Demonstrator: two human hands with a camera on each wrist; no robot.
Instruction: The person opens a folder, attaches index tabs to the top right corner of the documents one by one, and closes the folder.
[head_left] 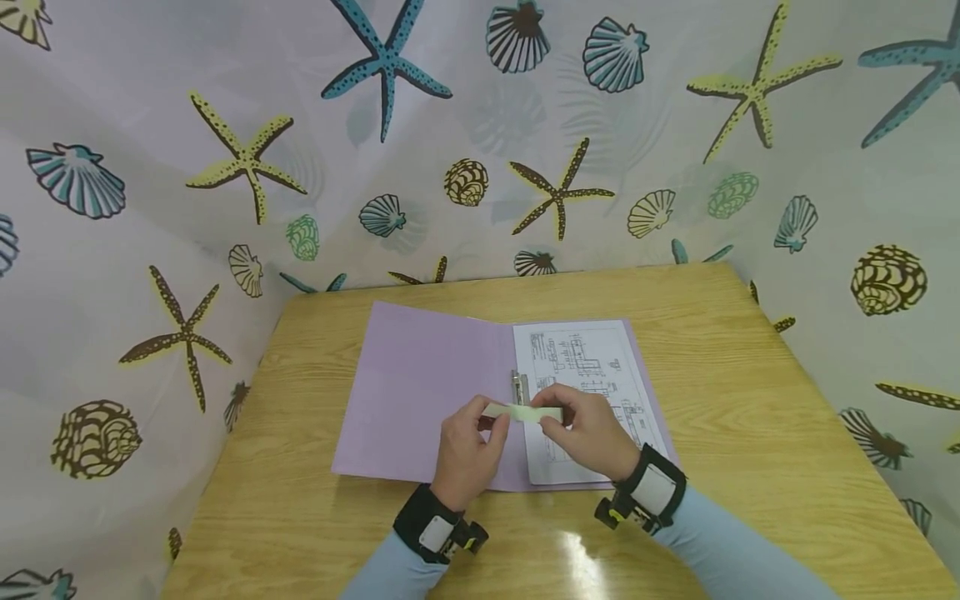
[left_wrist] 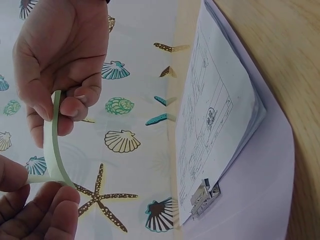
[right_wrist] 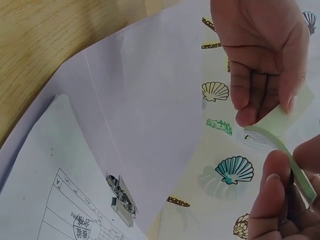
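Pale green strip, a bent, tape-like piece, hangs just above the table's near centre, pinched at its 9 o'clock end by the left hand and at its 3 o'clock end by the right hand, fingers and thumbs clamped on it. Directly below lies the open lilac folder, its metal clip at the spine pressing down a printed sheet of diagrams on the right-hand leaf. The strip touches neither page nor clip, so by appearances it is yet to be put anywhere. At 12 o'clock, beyond the wooden table, hangs a seashell-patterned curtain.
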